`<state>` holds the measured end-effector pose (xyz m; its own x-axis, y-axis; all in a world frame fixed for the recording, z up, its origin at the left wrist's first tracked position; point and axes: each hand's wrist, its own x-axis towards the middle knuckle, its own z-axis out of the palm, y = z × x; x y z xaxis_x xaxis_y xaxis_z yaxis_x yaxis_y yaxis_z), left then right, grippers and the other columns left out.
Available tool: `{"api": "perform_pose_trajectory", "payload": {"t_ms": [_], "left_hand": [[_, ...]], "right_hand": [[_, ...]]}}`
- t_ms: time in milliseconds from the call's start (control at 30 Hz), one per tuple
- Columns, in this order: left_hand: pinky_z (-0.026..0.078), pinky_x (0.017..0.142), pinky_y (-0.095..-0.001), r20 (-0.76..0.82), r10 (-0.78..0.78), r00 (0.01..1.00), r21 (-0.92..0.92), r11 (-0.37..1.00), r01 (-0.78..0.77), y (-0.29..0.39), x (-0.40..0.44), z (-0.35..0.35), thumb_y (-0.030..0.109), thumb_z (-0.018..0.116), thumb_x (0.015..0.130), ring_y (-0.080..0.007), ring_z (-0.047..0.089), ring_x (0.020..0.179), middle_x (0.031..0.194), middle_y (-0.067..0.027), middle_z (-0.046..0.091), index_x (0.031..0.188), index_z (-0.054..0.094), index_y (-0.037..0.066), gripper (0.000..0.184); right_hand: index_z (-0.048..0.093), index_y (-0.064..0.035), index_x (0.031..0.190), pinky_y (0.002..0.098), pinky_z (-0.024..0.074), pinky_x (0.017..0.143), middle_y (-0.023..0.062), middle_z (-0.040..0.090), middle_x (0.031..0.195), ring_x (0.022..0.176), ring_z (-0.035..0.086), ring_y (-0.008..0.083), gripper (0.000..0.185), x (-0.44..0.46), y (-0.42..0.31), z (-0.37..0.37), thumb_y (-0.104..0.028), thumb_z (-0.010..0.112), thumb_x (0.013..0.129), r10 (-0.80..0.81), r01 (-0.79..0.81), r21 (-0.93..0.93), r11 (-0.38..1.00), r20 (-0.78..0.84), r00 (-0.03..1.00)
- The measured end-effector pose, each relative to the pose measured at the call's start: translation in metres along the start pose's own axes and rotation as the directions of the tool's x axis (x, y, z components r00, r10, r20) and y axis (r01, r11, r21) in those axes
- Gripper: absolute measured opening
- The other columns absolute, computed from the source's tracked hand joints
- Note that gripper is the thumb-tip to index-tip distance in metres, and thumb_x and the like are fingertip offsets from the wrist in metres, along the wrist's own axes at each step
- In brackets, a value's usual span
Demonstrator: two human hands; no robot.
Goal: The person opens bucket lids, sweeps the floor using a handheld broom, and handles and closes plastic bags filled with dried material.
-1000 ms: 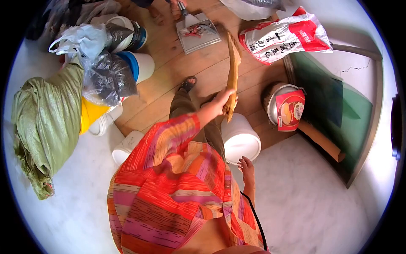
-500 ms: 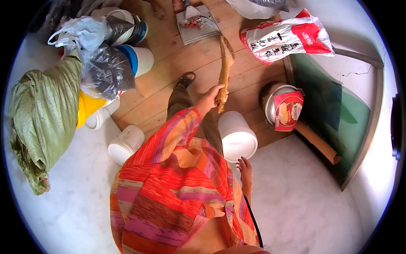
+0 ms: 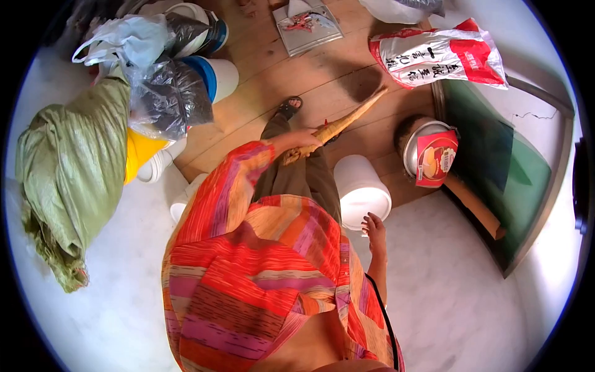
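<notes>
My left hand [image 3: 299, 139] is closed around the lower part of a long tan straw broom [image 3: 344, 123]. The broom slants up to the right above the wooden floor, over my legs and beside my sandalled foot [image 3: 289, 106]. My right hand [image 3: 374, 227] hangs with its fingers apart and nothing in them, close to the rim of a white bucket [image 3: 362, 195]. At the top lies a square dustpan [image 3: 310, 38] with red and pale scraps in it.
Buckets and plastic bags [image 3: 162, 99] crowd the left, beside a green sack [image 3: 74, 173]. At right are a red-and-white sack [image 3: 440, 56], a metal pot [image 3: 410, 149] with a red box [image 3: 436, 159], and a green panel [image 3: 527, 155] leaning by the wall.
My left hand has moved down and left, and the broom has swung from nearly upright to a slant. The other person's hand by the dustpan has left view. My right hand remains open.
</notes>
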<state>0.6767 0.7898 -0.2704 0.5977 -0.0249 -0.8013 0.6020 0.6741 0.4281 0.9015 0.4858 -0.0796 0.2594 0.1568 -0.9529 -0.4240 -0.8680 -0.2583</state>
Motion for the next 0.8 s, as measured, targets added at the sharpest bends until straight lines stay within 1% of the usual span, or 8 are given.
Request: {"api": "perform_pose_trajectory", "payload": {"t_ms": [100, 167, 233, 300, 567, 700, 733, 800], "left_hand": [[0.04, 0.084, -0.0319, 0.049, -0.078, 0.996, 0.328, 0.943, 0.058, -0.016, 0.031, -0.042, 0.032, 0.062, 0.071, -0.0215, 0.055, 0.096, 0.103, -0.0122, 0.06, 0.111, 0.055, 0.003, 0.05], [0.048, 0.058, -0.0321, -0.017, -0.276, 0.961, 0.293, 0.917, 0.269, 0.006, 0.012, -0.072, 0.026, 0.062, 0.072, -0.0211, 0.06, 0.072, 0.085, -0.0115, 0.06, 0.122, 0.045, 0.008, 0.056], [0.046, 0.045, -0.0296, -0.032, -0.171, 0.985, -0.022, 0.985, 0.171, 0.001, -0.025, -0.116, 0.025, 0.063, 0.072, -0.0181, 0.057, 0.057, 0.076, -0.009, 0.056, 0.124, 0.042, 0.009, 0.058], [0.049, 0.052, -0.0323, -0.237, -0.041, 0.971, 0.062, 0.996, 0.058, 0.001, -0.056, -0.164, 0.026, 0.066, 0.068, -0.0174, 0.058, 0.066, 0.094, -0.0116, 0.057, 0.115, 0.05, 0.005, 0.054], [0.047, 0.05, -0.028, -0.396, 0.05, 0.917, 0.371, 0.922, 0.11, 0.054, -0.181, -0.228, 0.018, 0.061, 0.074, -0.0143, 0.057, 0.062, 0.078, -0.0087, 0.06, 0.125, 0.044, 0.007, 0.056], [0.046, 0.05, -0.026, -0.258, 0.017, 0.966, 0.411, 0.907, 0.094, 0.067, -0.203, -0.17, 0.014, 0.062, 0.074, -0.013, 0.056, 0.063, 0.081, -0.0063, 0.06, 0.124, 0.046, 0.012, 0.052], [0.047, 0.053, -0.0259, -0.194, 0.173, 0.966, 0.418, 0.905, -0.078, 0.024, -0.167, -0.18, 0.012, 0.063, 0.074, -0.0125, 0.055, 0.066, 0.084, -0.0059, 0.059, 0.125, 0.045, 0.013, 0.054], [0.048, 0.059, -0.0271, -0.16, 0.107, 0.981, 0.28, 0.958, -0.059, 0.02, -0.13, -0.162, 0.019, 0.062, 0.074, -0.0139, 0.056, 0.072, 0.09, -0.0089, 0.059, 0.124, 0.044, 0.007, 0.055]], "right_hand": [[0.048, -0.0014, 0.117, 0.0218, 0.0442, 0.065, 0.0084, 0.058, 0.102, 0.08, 0.056, 0.0113, 0.032, -0.017, -0.03, 0.025, -0.016, 0.048, 0.088, -0.039, 0.038, -0.021, 0.999, -0.02, 0.999], [0.048, -0.0008, 0.117, 0.0249, 0.045, 0.071, 0.0089, 0.059, 0.102, 0.086, 0.057, 0.0139, 0.033, -0.026, -0.04, 0.035, -0.017, 0.049, 0.088, -0.076, 0.075, -0.048, 0.996, -0.01, 0.997], [0.048, -0.0007, 0.116, 0.0248, 0.045, 0.071, 0.0084, 0.059, 0.102, 0.085, 0.057, 0.0138, 0.033, -0.028, -0.042, 0.05, -0.017, 0.049, 0.088, -0.071, 0.071, -0.04, 0.997, 0.005, 0.997], [0.048, -0.0001, 0.116, 0.0248, 0.045, 0.071, 0.0071, 0.059, 0.101, 0.084, 0.057, 0.0134, 0.033, -0.029, -0.042, 0.065, -0.018, 0.049, 0.088, -0.077, 0.078, -0.033, 0.996, 0.019, 0.997], [0.047, 0.0009, 0.117, 0.0246, 0.0452, 0.071, 0.0082, 0.059, 0.103, 0.084, 0.057, 0.0136, 0.035, -0.025, -0.032, 0.117, -0.018, 0.048, 0.088, -0.043, 0.044, -0.03, 0.999, 0.048, 0.998], [0.046, 0.0002, 0.118, 0.0242, 0.0455, 0.07, 0.0093, 0.057, 0.104, 0.083, 0.056, 0.013, 0.035, -0.021, -0.031, 0.14, -0.018, 0.048, 0.088, -0.021, 0.024, -0.043, 0.999, 0.065, 0.998], [0.045, -0.0005, 0.119, 0.0237, 0.0453, 0.069, 0.0099, 0.057, 0.107, 0.084, 0.056, 0.0125, 0.034, -0.019, -0.03, 0.144, -0.017, 0.047, 0.089, -0.002, 0.006, -0.063, 0.998, 0.071, 0.997], [0.045, -0.0005, 0.119, 0.0237, 0.0454, 0.069, 0.0095, 0.057, 0.105, 0.083, 0.056, 0.0124, 0.034, -0.021, -0.033, 0.151, -0.016, 0.047, 0.089, -0.019, 0.022, -0.052, 0.998, 0.049, 0.999]]}}
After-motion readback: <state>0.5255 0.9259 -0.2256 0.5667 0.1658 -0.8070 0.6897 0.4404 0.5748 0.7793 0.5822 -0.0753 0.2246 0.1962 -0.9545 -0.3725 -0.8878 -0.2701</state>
